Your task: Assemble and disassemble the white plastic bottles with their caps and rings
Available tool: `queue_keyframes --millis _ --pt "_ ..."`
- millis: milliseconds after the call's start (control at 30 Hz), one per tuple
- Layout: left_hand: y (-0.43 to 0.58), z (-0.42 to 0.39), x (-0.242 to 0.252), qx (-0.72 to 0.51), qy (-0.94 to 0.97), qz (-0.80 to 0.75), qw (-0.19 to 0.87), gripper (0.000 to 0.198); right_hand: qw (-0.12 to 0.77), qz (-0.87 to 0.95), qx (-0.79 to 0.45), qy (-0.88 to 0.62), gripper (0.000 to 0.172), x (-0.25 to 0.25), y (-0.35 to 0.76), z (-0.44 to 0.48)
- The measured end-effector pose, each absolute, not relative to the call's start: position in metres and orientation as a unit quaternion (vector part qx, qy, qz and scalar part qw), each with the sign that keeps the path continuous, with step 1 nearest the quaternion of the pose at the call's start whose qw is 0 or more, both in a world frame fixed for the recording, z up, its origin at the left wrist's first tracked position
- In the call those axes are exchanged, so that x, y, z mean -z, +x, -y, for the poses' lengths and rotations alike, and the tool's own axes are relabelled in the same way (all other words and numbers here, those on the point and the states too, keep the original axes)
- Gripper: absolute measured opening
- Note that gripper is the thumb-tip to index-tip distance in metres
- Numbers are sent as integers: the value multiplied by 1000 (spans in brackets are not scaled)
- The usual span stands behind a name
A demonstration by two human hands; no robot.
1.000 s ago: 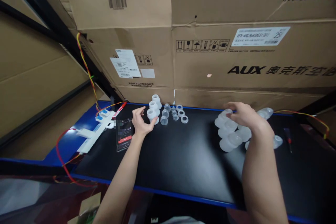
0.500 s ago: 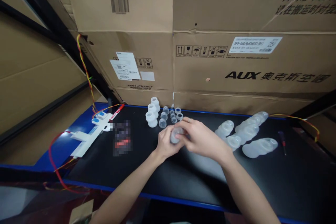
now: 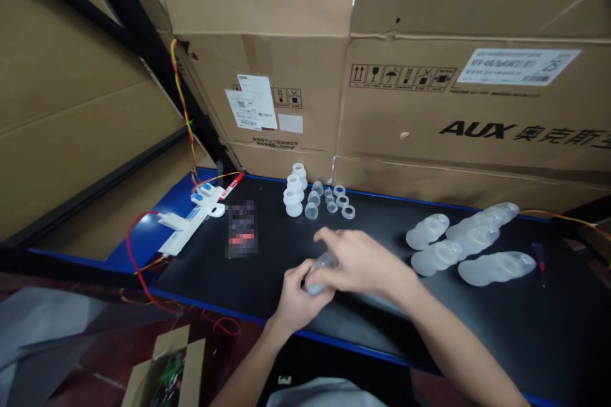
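A small translucent plastic bottle is held over the front half of the black mat. My left hand is closed around its lower part. From the right, my right hand grips its upper part, with the thumb across the bottle and one finger stretched past it; those fingers hide much of the top. Beyond my hands stand white wide-necked plastic pieces, clear domed pieces and clear rings, in rows. Several similar translucent bottles lie to the right of my right hand.
A screwdriver lies at the right. Toward the left are a white power strip, a red marker and a blurred-out item. Large cardboard boxes wall off the back. An open carton sits below the table's left front.
My hands and the bottle have come down toward the table's front edge. My right hand's fingers have shifted on the bottle's top. The view has turned left and down.
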State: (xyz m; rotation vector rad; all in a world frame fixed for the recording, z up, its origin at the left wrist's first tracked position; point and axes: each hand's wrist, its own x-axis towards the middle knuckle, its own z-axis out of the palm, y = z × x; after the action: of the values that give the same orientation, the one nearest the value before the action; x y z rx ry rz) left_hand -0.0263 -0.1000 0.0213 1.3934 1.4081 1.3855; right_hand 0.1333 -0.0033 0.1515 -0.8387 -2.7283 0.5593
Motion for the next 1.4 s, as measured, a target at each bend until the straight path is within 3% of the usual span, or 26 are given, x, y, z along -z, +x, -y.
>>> queue_keyframes --millis 100,233,333,433,600,733,800,867,967,1100,1400 --pt "-38 111 -35 -554 535 -541 338 31 79 953 -157 -248 47 -138 110 25" --pt "-61 138 -40 -453 517 -442 576 30 295 900 -281 -157 34 -154 123 13" --pt "-68 158 -20 -468 423 -407 661 48 427 812 -313 -247 25 -157 135 -17" --pt "-70 167 1 -580 364 -401 608 57 345 824 -309 -325 44 -126 126 -44" --pt "-81 171 10 -619 348 -382 591 61 162 909 -233 -305 41 -57 93 -63" --pt "-86 173 16 -624 345 -436 549 57 126 933 -142 -307 67 -41 83 -63" --pt "-85 169 15 -618 377 -467 507 55 142 938 -87 -304 71 -49 83 -60" --pt "-85 157 7 -598 436 -499 450 49 173 935 -59 -305 62 -65 86 -54" --pt "-84 121 -16 -554 531 -528 364 37 170 928 -122 -307 31 -96 94 -38" --pt "-73 58 -37 -503 628 -532 266 28 138 909 -188 -346 40 -112 111 -18" --pt "-28 -15 -16 -424 724 -489 239 51 288 850 -275 -345 18 -75 175 -27"
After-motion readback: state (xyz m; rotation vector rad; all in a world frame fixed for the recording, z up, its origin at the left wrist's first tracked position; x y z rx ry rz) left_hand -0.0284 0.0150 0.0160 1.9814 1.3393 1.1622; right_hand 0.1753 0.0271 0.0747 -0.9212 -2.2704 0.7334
